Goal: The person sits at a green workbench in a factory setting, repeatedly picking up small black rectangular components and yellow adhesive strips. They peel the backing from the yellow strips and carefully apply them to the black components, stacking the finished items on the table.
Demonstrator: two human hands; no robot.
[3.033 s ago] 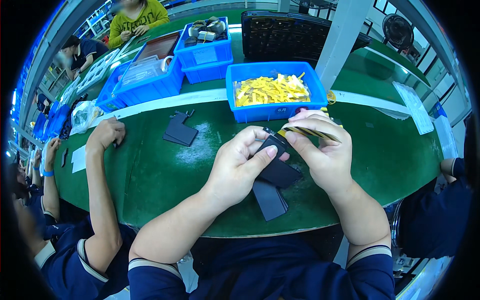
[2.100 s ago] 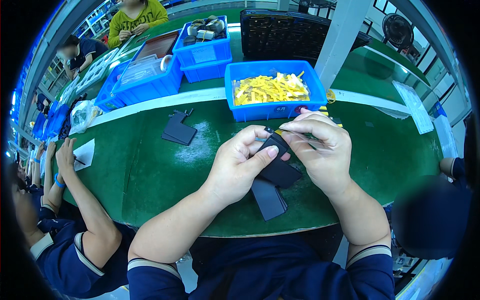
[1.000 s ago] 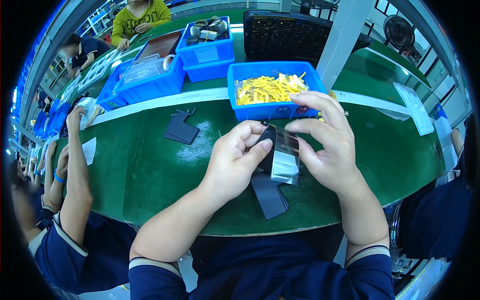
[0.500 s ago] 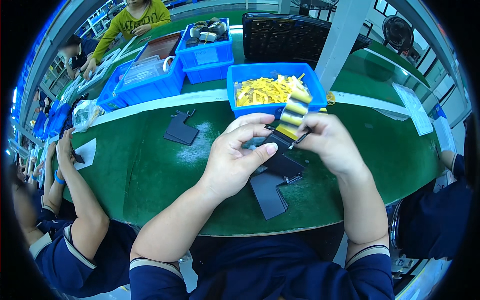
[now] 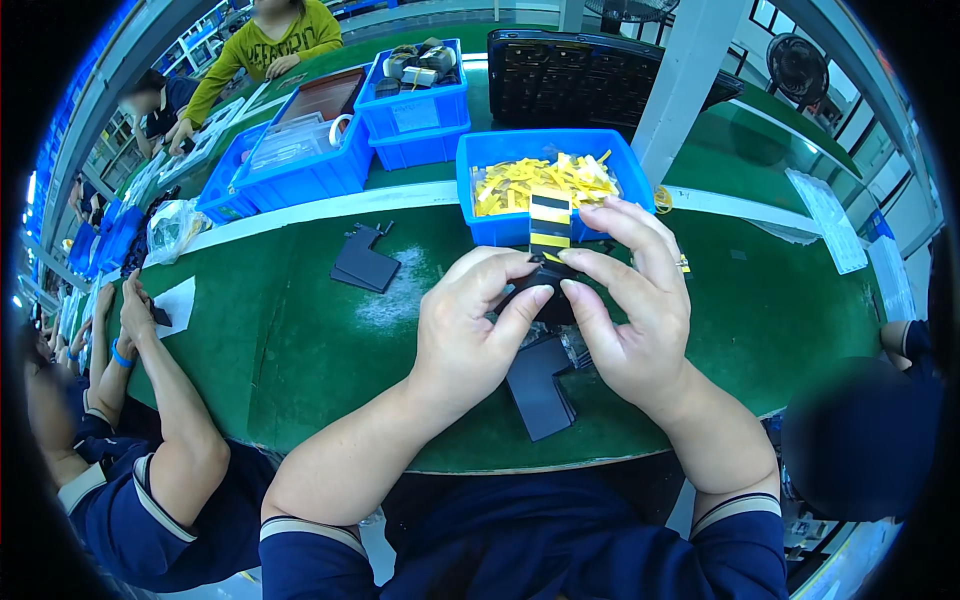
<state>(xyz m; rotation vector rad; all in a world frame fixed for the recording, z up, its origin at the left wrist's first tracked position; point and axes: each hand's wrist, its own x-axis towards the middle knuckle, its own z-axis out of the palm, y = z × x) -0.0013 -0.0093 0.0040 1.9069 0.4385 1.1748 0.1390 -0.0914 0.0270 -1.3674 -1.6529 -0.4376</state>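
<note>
My left hand (image 5: 460, 325) and my right hand (image 5: 640, 315) meet over the table, both closed on a small black flat part (image 5: 549, 272) between thumbs and fingers. A strip with yellow and black stripes (image 5: 550, 222) stands up from the part's far edge, beside my right fingertips. Most of the held part is hidden by my fingers. Just below my hands lies a stack of black L-shaped flat parts (image 5: 538, 390). Farther left rest more black flat parts (image 5: 366, 265) with a thin tab at one corner.
A blue bin (image 5: 465, 190) of yellow strips stands behind my hands, near a grey post (image 5: 685, 95). Blue boxes (image 5: 300, 170) stand at the far left. White dust (image 5: 395, 300) marks the green table (image 5: 280, 340). Co-workers sit on both sides, one with hands (image 5: 135, 315) at the table.
The striped strip, blurred and curved in my right hand before, now stands straight at the part's edge. My right hand has come in closer to my left and pinches the part.
</note>
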